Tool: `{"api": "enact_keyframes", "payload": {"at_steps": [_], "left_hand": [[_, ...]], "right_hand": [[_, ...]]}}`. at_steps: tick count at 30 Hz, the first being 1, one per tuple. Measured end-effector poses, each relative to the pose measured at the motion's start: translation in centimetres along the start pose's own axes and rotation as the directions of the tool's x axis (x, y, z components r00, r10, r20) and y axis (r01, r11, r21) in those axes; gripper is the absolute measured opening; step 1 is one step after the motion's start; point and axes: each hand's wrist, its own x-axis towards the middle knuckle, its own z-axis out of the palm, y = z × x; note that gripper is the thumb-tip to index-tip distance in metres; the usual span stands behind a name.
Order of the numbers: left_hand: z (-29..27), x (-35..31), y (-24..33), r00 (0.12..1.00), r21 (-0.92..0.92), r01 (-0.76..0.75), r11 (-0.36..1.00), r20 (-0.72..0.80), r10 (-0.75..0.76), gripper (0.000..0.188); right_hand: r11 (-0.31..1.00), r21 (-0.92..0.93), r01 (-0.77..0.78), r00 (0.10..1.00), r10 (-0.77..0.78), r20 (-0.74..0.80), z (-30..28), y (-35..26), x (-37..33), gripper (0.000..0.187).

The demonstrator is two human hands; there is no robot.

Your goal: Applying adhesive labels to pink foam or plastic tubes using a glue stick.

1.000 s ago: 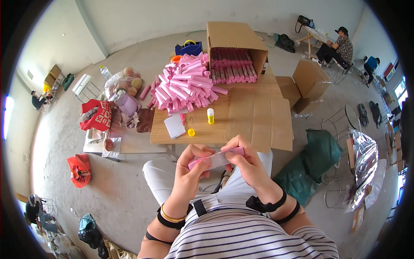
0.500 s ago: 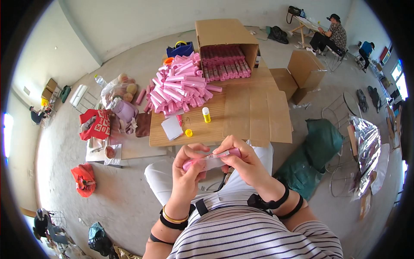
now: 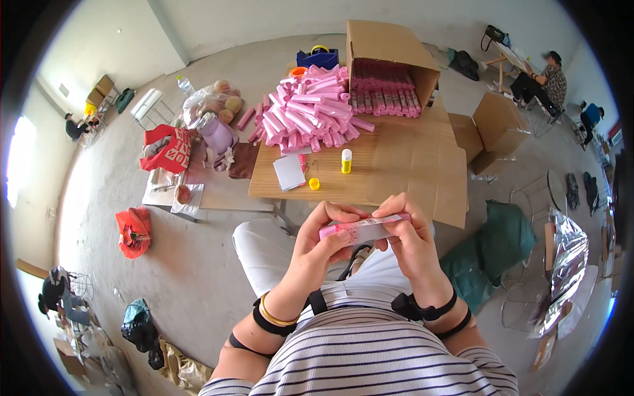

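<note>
Above my lap, just off the table's near edge, a pink roll [image 3: 365, 230] with a pale printed paper strip around it lies level between my hands. My left hand [image 3: 322, 239] is closed on its left end, thumb along the near side. At the other end my right hand [image 3: 411, 239] pinches the roll between thumb and fingers. On the table beyond stands an uncapped yellow-and-white glue stick [image 3: 347, 162]. Its yellow cap [image 3: 314, 184] sits nearer, beside a small stack of white paper slips [image 3: 289, 172]. A large heap of pink rolls [image 3: 307, 109] lies farther back.
An open cardboard box [image 3: 393, 45] on the wooden table [image 3: 330, 190] holds rows of labelled rolls. A blue tape dispenser [image 3: 317, 58] stands behind the heap. Bags, including a red one [image 3: 165, 149], crowd the left. A green sack [image 3: 495, 241] lies right; people sit far off.
My view has swung left, so the table appears farther right. My left fingers have closed onto the roll, and the strip now shows its pink print toward me.
</note>
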Motion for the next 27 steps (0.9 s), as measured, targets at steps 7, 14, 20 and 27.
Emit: {"api": "enact_keyframes", "payload": {"at_steps": [7, 14, 20, 27], "left_hand": [[0.2, 0.0, 0.0, 0.998, 0.002, -0.053, 0.999, -0.034, 0.053, 0.006], [0.1, -0.1, 0.2, 0.982, -0.043, -0.151, 0.988, 0.105, 0.155, 0.008], [-0.7, -0.1, 0.3, 0.967, -0.013, -0.148, 0.989, 0.208, 0.148, 0.004], [-1.2, 0.2, 0.6, 0.912, 0.126, -0.322, 0.938, 0.307, 0.272, 0.012]], "right_hand": [[0.999, 0.043, -0.004, 0.999, 0.002, 0.048, 0.5, -0.6, -0.1, 0.018], [1.0, 0.003, 0.002, 0.992, -0.002, 0.128, 0.2, -1.6, -0.3, 0.025], [1.0, 0.006, -0.015, 0.989, 0.014, 0.146, 0.1, -2.2, -0.2, 0.025], [0.998, 0.04, -0.055, 0.987, 0.048, 0.156, 0.1, -2.4, -0.1, 0.025]]}}
